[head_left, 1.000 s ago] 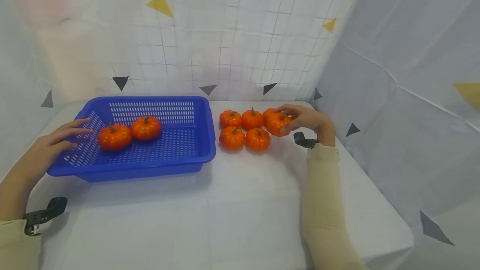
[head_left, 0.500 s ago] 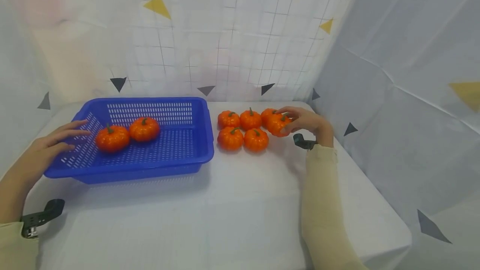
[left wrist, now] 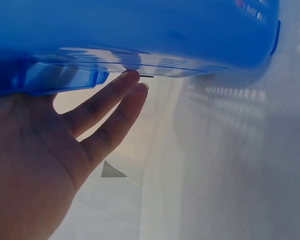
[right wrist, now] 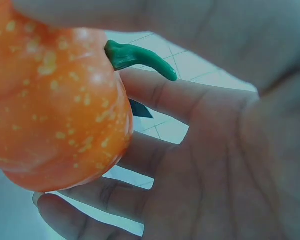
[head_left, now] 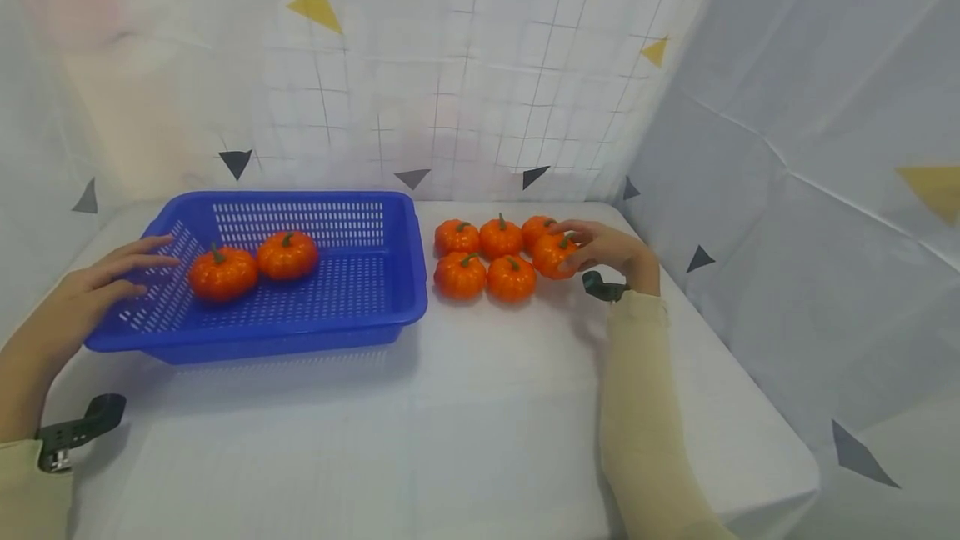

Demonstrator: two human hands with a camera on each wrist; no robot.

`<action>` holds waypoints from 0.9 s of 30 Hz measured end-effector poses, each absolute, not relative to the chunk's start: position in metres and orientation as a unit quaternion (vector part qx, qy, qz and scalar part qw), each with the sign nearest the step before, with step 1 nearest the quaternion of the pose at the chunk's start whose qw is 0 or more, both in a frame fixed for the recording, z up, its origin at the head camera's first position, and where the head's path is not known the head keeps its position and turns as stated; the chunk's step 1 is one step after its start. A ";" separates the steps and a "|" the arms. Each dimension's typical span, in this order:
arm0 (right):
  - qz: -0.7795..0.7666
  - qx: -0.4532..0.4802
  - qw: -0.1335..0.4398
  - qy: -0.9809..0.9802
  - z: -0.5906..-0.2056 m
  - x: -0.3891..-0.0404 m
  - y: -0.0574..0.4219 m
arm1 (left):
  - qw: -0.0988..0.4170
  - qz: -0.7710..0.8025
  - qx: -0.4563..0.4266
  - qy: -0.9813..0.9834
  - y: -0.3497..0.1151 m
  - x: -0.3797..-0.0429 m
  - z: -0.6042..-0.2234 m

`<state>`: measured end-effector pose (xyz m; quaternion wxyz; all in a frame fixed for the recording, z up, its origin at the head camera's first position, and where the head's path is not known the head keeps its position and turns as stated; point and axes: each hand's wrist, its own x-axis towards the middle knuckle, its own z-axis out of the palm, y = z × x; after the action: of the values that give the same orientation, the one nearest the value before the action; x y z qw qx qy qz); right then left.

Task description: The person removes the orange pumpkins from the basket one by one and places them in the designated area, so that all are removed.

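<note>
Change at your left hand [head_left: 88, 294]: basically none. Its fingers stay loosely spread over the left end of the blue basket [head_left: 285, 332], same as a second ago; you pinch nothing there, and whether they touch the wall, can't tell. Basket contents match too: left basket pumpkin [head_left: 222, 276] and right basket pumpkin [head_left: 287, 257] sit side by side, seemingly touching. Next, right of the basket, your back-row pumpkins [head_left: 501, 238] and front-row pumpkins [head_left: 460, 277] keep their places on the white table [head_left: 487, 423]. Far right, your right hand [head_left: 611, 250] is what shifts: thumb and fingers pinch the held pumpkin [head_left: 553, 257], now a touch lower and nearer you than a second ago, about in line with the front row. Green stem [right wrist: 140, 57] points toward your palm. Bottom touching the table or not: can't tell. For the work, reads as a small adjustment only; your basket tally is unchanged, and the held one is outside, at the right end of the group.

Counts, left to right: 1 left hand, 1 basket, 2 pumpkins inside; outside, 3 back row, 2 front row, 1 in your grip; 1 right hand. You have 6 outside, 8 overall.
</note>
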<state>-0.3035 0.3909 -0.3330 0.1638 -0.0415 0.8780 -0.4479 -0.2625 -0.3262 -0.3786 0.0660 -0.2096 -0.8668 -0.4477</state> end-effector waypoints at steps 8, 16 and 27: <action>-0.434 -0.032 0.177 0.883 -0.341 -0.307 0.395 | 0.065 -0.449 -0.207 -0.867 -0.326 -0.264 -0.378; -0.415 0.001 0.195 0.889 -0.343 -0.312 0.389 | 0.074 -0.457 -0.214 -0.860 -0.328 -0.261 -0.376; -0.394 -0.012 0.208 0.895 -0.353 -0.316 0.397 | 0.086 -0.454 -0.242 -0.853 -0.328 -0.266 -0.379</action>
<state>-0.3157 0.3967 -0.3533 0.2081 -0.0124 0.8952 -0.3939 -0.2664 -0.3276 -0.3793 0.0864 -0.2417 -0.8530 -0.4545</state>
